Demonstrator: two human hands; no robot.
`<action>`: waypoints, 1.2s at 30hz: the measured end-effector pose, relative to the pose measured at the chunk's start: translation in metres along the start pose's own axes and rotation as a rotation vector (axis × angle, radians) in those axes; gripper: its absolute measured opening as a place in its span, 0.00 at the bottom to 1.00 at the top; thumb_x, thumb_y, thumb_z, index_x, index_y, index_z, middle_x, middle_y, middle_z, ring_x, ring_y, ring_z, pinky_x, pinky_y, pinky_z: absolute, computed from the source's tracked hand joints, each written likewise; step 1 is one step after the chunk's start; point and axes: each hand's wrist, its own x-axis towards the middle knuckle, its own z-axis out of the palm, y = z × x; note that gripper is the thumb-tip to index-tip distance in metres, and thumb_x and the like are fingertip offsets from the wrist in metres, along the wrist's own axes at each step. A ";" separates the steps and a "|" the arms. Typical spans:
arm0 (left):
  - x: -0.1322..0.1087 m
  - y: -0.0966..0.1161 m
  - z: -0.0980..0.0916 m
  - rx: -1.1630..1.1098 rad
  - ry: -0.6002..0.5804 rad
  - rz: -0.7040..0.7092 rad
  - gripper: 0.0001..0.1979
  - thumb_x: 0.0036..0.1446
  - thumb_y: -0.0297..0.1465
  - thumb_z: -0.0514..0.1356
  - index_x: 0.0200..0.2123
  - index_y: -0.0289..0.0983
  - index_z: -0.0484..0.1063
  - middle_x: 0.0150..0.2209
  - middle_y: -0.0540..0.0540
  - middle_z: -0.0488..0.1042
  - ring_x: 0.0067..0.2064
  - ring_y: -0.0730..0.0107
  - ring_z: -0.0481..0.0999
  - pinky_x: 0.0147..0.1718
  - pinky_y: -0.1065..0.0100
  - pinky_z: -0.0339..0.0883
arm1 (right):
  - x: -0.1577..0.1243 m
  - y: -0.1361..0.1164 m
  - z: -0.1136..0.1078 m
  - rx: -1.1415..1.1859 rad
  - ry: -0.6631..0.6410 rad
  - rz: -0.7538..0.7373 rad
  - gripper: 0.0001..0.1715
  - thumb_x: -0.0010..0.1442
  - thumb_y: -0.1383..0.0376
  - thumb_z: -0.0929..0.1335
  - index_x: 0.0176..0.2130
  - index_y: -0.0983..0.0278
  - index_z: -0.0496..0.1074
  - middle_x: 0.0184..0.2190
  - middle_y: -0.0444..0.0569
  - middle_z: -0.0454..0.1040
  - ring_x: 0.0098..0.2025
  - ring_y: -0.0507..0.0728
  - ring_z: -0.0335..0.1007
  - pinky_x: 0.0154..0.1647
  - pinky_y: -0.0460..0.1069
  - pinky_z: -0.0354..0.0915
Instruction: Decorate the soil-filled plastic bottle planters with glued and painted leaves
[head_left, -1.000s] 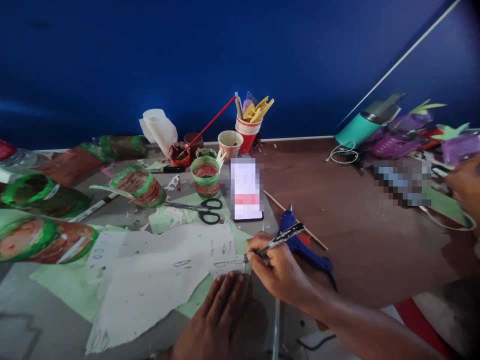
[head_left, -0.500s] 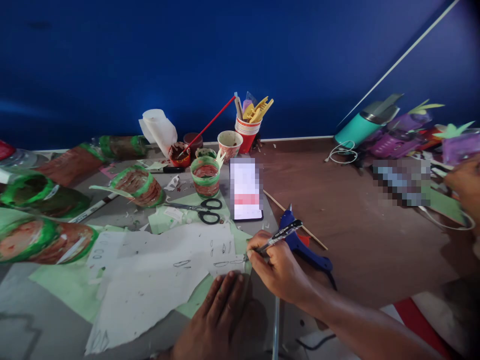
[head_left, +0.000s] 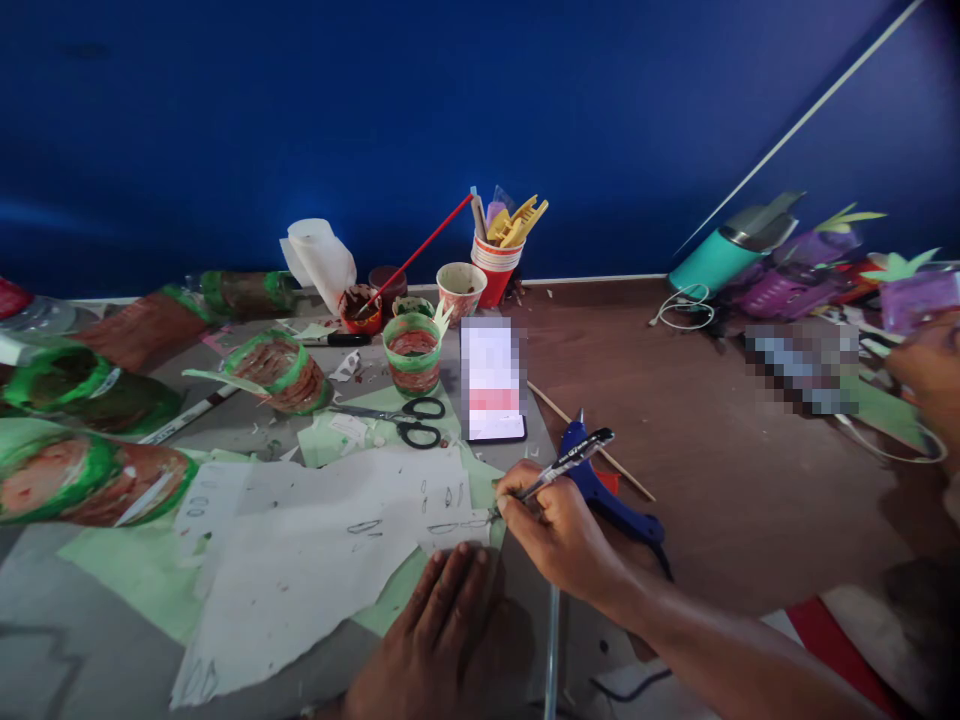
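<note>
My right hand [head_left: 551, 525] is closed around a black-and-clear pen [head_left: 576, 455], whose tip is at the right end of a white paper sheet [head_left: 300, 560]. Several small leaf-like outlines are drawn on that torn-edged sheet. Flat on the sheet's lower right edge lies my left hand [head_left: 439, 620], fingers stretched out and holding nothing. Light green paper [head_left: 142, 580] shows underneath. A blue glue gun [head_left: 600, 490] rests just behind my right hand. Beyond the sheet are black-handled scissors [head_left: 420, 420] and a phone [head_left: 493, 380] with a lit, blurred screen.
Painted green-and-brown cups [head_left: 412, 355] and bottles [head_left: 97, 480] stand or lie at the left. A red cup [head_left: 495, 275] holds tools by the wall. A wooden stick [head_left: 592, 440] lies right of the phone. At the far right are a teal bottle [head_left: 712, 255] and another person's hand [head_left: 934, 370].
The pen's upper end has swung slightly to the right and up in my right hand. My left hand stays pressed on the paper.
</note>
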 end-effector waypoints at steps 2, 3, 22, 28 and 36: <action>-0.001 0.000 0.001 -0.005 0.008 0.003 0.23 0.58 0.37 0.58 0.56 0.40 0.65 0.65 0.39 0.54 0.62 0.52 0.59 0.60 0.54 0.52 | 0.001 0.001 0.000 -0.028 -0.002 -0.022 0.09 0.56 0.71 0.62 0.25 0.64 0.66 0.21 0.42 0.65 0.26 0.51 0.61 0.29 0.46 0.59; -0.001 0.000 0.001 -0.008 0.012 0.003 0.23 0.58 0.37 0.58 0.56 0.40 0.65 0.65 0.39 0.54 0.62 0.52 0.59 0.60 0.54 0.52 | 0.001 0.001 0.001 -0.040 -0.003 -0.024 0.09 0.56 0.71 0.62 0.25 0.64 0.66 0.21 0.43 0.66 0.26 0.52 0.62 0.30 0.46 0.59; -0.001 0.000 0.001 0.004 -0.002 0.004 0.23 0.58 0.39 0.57 0.56 0.40 0.65 0.64 0.40 0.57 0.62 0.54 0.59 0.60 0.55 0.52 | -0.001 0.002 0.001 -0.080 0.000 -0.075 0.07 0.53 0.72 0.62 0.25 0.63 0.65 0.22 0.43 0.65 0.26 0.52 0.61 0.30 0.47 0.59; 0.002 -0.001 -0.002 -0.023 0.016 0.000 0.21 0.58 0.38 0.58 0.54 0.40 0.67 0.60 0.40 0.63 0.62 0.52 0.59 0.60 0.54 0.51 | -0.001 0.001 0.001 -0.033 -0.002 -0.028 0.09 0.55 0.71 0.62 0.25 0.63 0.65 0.21 0.43 0.65 0.26 0.52 0.61 0.29 0.46 0.59; 0.001 -0.001 -0.003 0.001 -0.015 0.014 0.21 0.59 0.37 0.57 0.55 0.39 0.65 0.63 0.39 0.58 0.62 0.51 0.58 0.59 0.53 0.51 | -0.001 -0.001 0.002 0.046 -0.002 0.014 0.08 0.57 0.68 0.63 0.29 0.65 0.70 0.24 0.44 0.68 0.27 0.52 0.64 0.30 0.46 0.61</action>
